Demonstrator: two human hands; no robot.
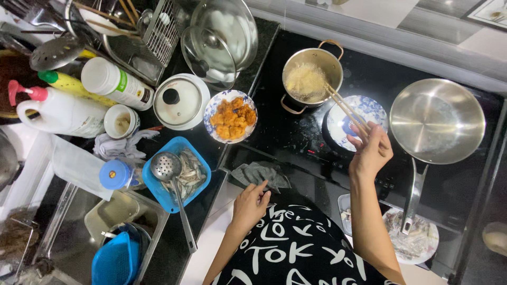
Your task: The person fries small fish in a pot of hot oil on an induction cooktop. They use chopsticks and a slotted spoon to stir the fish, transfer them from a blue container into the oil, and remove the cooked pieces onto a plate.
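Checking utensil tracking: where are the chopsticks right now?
In the head view, the chopsticks are right of centre, held in the right hand; their tips reach into the small steel pot of bubbling oil, passing above the blue-patterned plate.

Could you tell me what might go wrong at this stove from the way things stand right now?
The right hand reaches chopsticks into the small pot of bubbling oil, so spatter could reach the fingers. The grey cloth by the left hand lies at the cooktop's edge and might scorch if that zone is hot. The frying pan handle points towards the person and could be knocked.
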